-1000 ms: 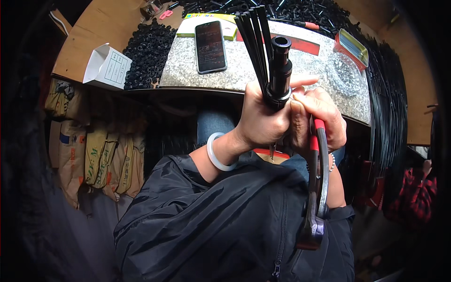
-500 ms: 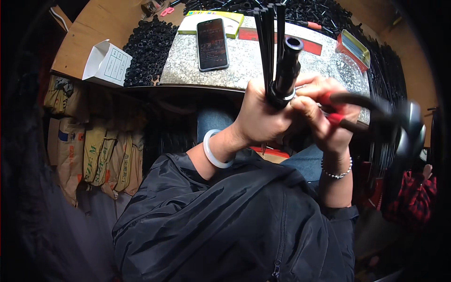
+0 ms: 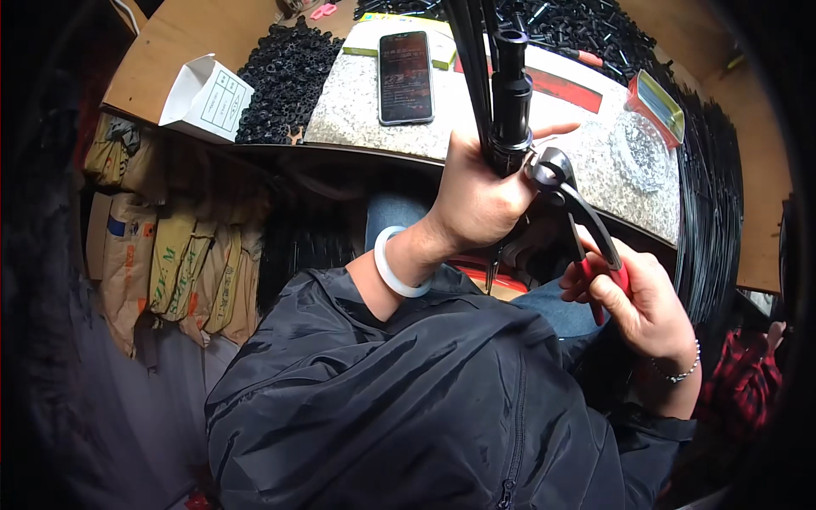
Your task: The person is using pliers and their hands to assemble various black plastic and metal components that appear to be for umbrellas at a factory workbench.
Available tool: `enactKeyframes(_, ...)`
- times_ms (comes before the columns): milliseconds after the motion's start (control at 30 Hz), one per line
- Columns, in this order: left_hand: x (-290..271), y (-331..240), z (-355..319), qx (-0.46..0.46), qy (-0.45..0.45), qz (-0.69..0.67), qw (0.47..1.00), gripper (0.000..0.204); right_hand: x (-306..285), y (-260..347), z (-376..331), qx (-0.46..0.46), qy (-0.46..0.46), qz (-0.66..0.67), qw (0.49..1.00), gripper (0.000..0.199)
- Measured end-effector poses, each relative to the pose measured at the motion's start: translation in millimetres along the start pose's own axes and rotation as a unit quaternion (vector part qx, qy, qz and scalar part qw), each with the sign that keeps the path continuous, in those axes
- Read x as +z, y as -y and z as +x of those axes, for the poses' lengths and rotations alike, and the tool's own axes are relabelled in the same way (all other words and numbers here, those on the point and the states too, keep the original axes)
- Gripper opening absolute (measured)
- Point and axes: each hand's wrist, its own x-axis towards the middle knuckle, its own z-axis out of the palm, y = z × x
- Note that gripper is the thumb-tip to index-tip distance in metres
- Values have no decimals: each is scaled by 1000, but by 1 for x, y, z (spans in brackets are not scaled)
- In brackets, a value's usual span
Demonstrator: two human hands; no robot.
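Observation:
My left hand [image 3: 480, 191] grips a bundle of black rods with a black tubular fitting [image 3: 508, 93] held upright in front of me. My right hand [image 3: 639, 302] holds red-handled pincers [image 3: 578, 225]. Their metal jaws touch the bundle just below the fitting, beside my left thumb. A white bangle sits on my left wrist and a bead bracelet on my right.
A granite slab [image 3: 361, 119] on the wooden bench [image 3: 170, 47] carries a dark phone [image 3: 405, 76]. Heaps of small black parts [image 3: 285, 72] lie left and behind. A white carton [image 3: 204, 98] sits at the bench edge, sacks [image 3: 183, 259] below. Long black rods [image 3: 710, 195] lie at the right.
My right hand has swung the pincers from beside the bundle, out to the right, then down so the jaws meet the bundle's base. My left hand kept hold of the bundle.

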Motion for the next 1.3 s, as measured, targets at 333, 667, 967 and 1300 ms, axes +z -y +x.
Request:
enactKeyframes(333,5,2,-5,-5,12,57,998,37,-31,46,-11,138,64,-85,985,19)
enactKeyframes(667,8,0,2,19,21,38,999,31,-9,-9,-6,0,17,-55,998,36)
enactKeyframes(967,13,-10,0,-46,8,-64,997,38,-5,5,-5,-9,-38,-43,998,19)
enactKeyframes(1300,6,-4,2,96,-11,125,987,22,-8,46,-11,12,-106,-324,940,23)
